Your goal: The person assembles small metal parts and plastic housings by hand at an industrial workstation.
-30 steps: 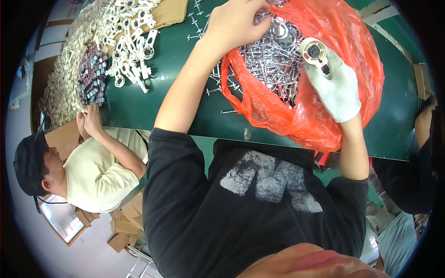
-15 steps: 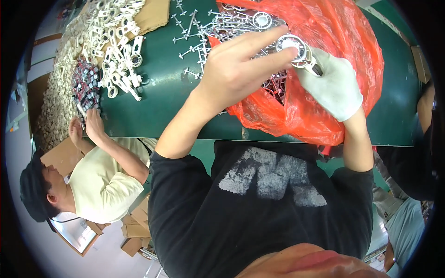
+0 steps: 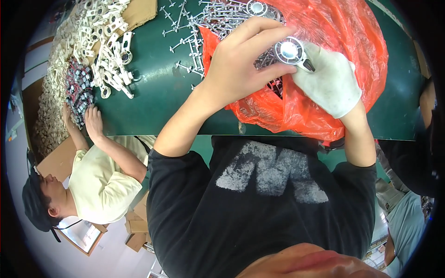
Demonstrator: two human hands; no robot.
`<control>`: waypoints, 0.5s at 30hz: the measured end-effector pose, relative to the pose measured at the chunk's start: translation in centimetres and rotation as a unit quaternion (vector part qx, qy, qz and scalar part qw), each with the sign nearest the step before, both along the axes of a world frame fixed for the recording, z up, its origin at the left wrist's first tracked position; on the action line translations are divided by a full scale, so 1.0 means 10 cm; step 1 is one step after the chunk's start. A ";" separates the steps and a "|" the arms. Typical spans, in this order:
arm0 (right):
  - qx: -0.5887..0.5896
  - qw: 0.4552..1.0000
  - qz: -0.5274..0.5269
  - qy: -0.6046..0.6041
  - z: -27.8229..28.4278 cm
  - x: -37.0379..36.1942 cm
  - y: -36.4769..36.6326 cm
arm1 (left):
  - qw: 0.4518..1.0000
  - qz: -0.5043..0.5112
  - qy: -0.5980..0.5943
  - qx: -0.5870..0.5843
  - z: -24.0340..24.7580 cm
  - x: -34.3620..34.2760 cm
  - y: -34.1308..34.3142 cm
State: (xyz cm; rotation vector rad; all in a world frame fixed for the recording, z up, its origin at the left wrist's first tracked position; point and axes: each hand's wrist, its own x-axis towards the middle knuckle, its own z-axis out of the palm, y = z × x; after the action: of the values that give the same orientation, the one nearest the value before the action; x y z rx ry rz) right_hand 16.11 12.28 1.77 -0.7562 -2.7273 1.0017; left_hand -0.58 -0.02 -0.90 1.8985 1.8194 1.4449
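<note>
Black cloth of the wearer's shirt [image 3: 269,180] lies nearest, carrying a pale, worn, blocky print. Beyond it, the gloved right hand [image 3: 327,78] grips the handle end of a round-headed part [image 3: 289,51] above the red plastic bag [image 3: 278,118]; the bare left hand [image 3: 236,69] arches round its shiny head, forefinger and thumb spread to either side, though whether they touch it I cannot tell. Should the glove let the handle twist under pressure, the part could drop among the metal pieces inside; the bag's loose, crumpled rim could snag a finger. Past the left wrist, metal rods [image 3: 185,28] scattered on the green table [image 3: 160,88] might be knocked by a sweeping arm. Farther left, a co-worker's hands [image 3: 94,123] touch a dark pile [image 3: 79,88] near white parts [image 3: 113,67]; no brand or label is readable there.
</note>
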 end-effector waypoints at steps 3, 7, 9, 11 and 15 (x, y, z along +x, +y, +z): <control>0.013 1.000 0.003 0.002 0.01 0.00 -0.02 | 1.000 -0.003 -0.006 -0.009 0.03 0.03 -0.02; 0.032 0.999 0.007 0.006 0.01 0.02 -0.03 | 0.996 -0.006 -0.084 -0.030 0.00 0.08 -0.03; -0.034 0.999 0.008 0.009 0.04 0.01 -0.02 | 0.996 -0.005 -0.087 -0.028 0.01 0.08 -0.04; -0.099 0.995 0.008 0.012 0.06 0.00 -0.02 | 0.996 -0.005 -0.090 -0.027 0.03 0.08 -0.06; -0.248 0.968 0.046 -0.005 0.18 0.01 0.03 | 0.999 -0.013 -0.047 -0.018 0.05 0.01 -0.07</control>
State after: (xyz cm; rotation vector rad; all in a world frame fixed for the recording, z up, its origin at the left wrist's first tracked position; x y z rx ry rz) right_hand 16.26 12.62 3.61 -0.6989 -2.5563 1.7407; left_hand -0.50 -0.73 -0.35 1.7982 1.7604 1.4582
